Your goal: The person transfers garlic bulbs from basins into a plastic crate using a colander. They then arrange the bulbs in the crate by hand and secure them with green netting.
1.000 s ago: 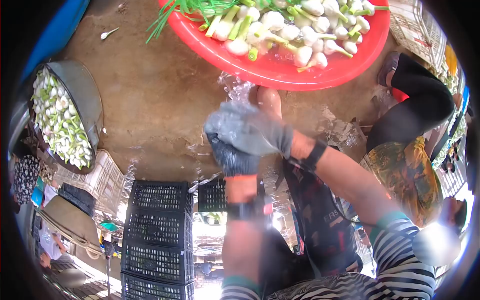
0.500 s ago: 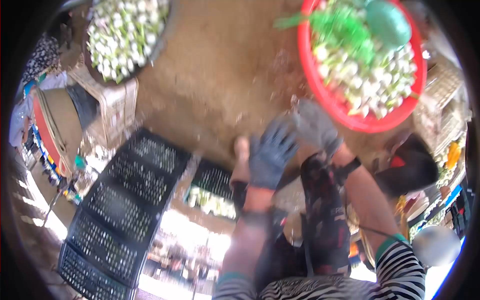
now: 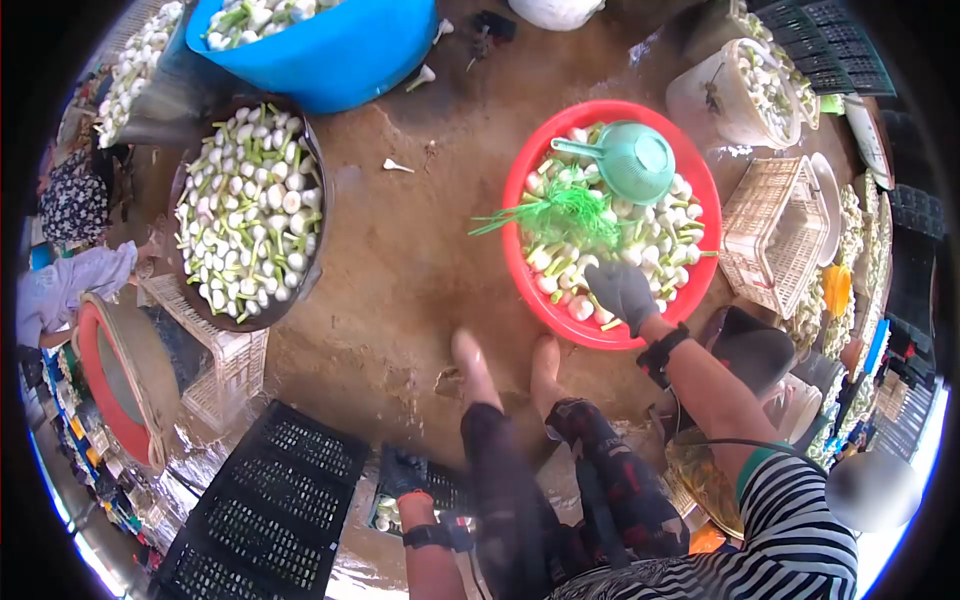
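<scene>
A red basin (image 3: 520, 262) holds many white garlic bulbs (image 3: 668, 240) with green stalks. On top of them lie a green strainer (image 3: 640, 165) and a bunch of green netting (image 3: 570, 212). My right hand (image 3: 620, 292), in a dark grey glove, reaches over the basin's lower part against the bulbs; its fingers are partly hidden, and whether it holds any is unclear. At the lower middle, my left hand (image 3: 402, 472), also gloved, is beside the black crates, over a dark crate (image 3: 445, 487) with garlic below it. Its fingers are too dark to read.
A dark tub (image 3: 318, 200) of garlic stands at left, a blue tub (image 3: 330, 60) behind it. Stacked black crates (image 3: 265, 510) are at lower left. White crates (image 3: 770, 235), a white bucket (image 3: 700, 100) and a seated person's leg (image 3: 745, 350) are at right.
My hands, together at first, have separated: the right moved forward into the red basin, the left back to the crates. The view has shifted, showing the whole basin and more floor.
</scene>
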`<act>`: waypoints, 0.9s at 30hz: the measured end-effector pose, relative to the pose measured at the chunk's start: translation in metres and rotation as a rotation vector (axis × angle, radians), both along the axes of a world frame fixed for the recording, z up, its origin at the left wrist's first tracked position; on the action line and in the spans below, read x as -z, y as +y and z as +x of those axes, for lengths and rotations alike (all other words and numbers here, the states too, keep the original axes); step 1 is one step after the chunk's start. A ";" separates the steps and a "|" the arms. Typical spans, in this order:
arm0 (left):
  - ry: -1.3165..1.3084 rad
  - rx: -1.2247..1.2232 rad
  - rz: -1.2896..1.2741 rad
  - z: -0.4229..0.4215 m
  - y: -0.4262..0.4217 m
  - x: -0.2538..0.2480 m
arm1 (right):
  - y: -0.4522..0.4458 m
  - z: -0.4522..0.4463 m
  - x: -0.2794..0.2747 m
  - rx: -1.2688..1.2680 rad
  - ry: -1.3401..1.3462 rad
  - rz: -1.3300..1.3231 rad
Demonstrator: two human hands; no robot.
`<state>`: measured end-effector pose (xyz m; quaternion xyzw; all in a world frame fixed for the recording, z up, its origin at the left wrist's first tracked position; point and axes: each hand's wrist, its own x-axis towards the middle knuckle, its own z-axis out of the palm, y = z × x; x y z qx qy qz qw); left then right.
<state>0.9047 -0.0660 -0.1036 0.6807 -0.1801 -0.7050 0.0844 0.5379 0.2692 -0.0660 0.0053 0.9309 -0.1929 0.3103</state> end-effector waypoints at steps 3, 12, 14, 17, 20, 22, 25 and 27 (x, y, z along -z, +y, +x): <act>-0.043 0.326 -0.010 -0.035 -0.007 0.035 | -0.019 -0.015 0.037 -0.162 0.124 -0.047; -0.094 0.706 0.147 -0.272 0.019 0.159 | -0.131 -0.081 0.136 -0.638 0.449 0.051; -0.026 0.778 0.160 -0.309 0.030 0.181 | -0.154 -0.092 0.149 -0.846 0.349 0.167; -0.040 0.787 0.205 -0.345 0.040 0.202 | -0.165 -0.092 0.187 -0.826 0.321 0.190; -0.032 0.806 0.247 -0.356 0.046 0.203 | -0.169 -0.099 0.179 -0.722 0.187 0.172; 0.038 0.810 0.236 -0.355 0.053 0.192 | -0.164 -0.095 0.181 -0.592 0.364 0.044; 0.275 0.981 -0.046 -0.353 0.077 0.184 | -0.150 -0.085 0.170 -0.533 0.431 -0.051; 0.265 1.289 -0.385 -0.356 0.090 0.197 | -0.146 -0.083 0.162 -0.550 0.369 -0.110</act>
